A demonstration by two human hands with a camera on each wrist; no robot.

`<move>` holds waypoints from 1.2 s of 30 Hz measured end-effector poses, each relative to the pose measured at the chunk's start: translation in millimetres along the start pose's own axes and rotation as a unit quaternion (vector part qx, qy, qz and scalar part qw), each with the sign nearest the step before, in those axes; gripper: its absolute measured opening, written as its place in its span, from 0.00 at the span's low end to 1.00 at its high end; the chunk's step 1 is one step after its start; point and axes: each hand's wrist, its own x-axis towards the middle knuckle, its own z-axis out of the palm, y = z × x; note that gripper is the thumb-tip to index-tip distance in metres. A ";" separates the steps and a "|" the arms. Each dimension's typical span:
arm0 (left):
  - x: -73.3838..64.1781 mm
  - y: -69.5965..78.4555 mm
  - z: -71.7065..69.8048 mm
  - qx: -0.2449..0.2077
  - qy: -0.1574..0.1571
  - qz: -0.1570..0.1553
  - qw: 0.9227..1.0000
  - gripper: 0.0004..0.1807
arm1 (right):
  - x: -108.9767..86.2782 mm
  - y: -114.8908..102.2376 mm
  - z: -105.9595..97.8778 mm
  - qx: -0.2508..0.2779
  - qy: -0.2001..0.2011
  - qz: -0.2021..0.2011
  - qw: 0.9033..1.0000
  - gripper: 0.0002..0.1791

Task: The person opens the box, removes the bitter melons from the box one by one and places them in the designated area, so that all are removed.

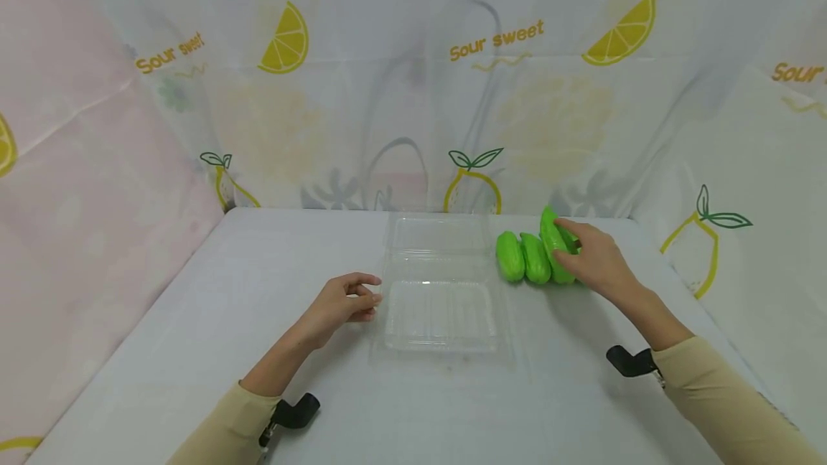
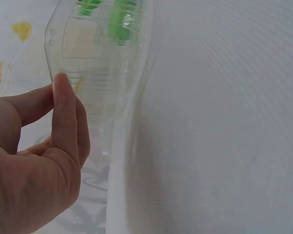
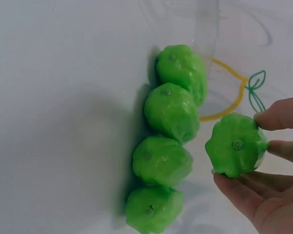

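My right hand (image 1: pixel 597 257) grips a bright green bitter melon (image 3: pixel 236 145) between thumb and fingers, raised at a slant over the others. Several more bitter melons lie side by side in a row below it, including the leftmost one (image 1: pixel 510 257); the hand and the held melon partly hide those at the right. My left hand (image 1: pixel 342 303) is beside a transparent plastic clamshell box (image 1: pixel 442 346), its relaxed fingertips right at the left rim. A gap shows between index finger and thumb in the head view. The box lies with its lid (image 1: pixel 439 234) folded back behind the base.
A white table (image 1: pixel 194 350) carries everything. Behind it hangs a lemon-print curtain (image 1: pixel 400 106), which also closes off the left and right sides. The row of melons lies just right of the box, near the table's back edge.
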 end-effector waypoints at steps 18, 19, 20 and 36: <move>2.1 -2.9 0.0 -0.007 0.000 0.002 1.000 0.25 | -1.5 31.9 -18.8 -0.032 0.001 0.059 0.998 0.33; 2.0 -2.9 0.0 -0.008 0.000 0.001 1.000 0.25 | -1.7 33.8 -19.6 -0.034 0.001 0.062 0.997 0.33; 1.7 -2.6 -0.2 -0.009 0.000 0.002 1.000 0.25 | -1.9 35.5 -20.4 -0.034 0.000 0.066 0.997 0.33; 0.8 -0.9 0.3 -0.004 0.001 -0.001 1.000 0.25 | -5.1 67.1 -23.0 -0.079 -0.004 0.086 0.993 0.33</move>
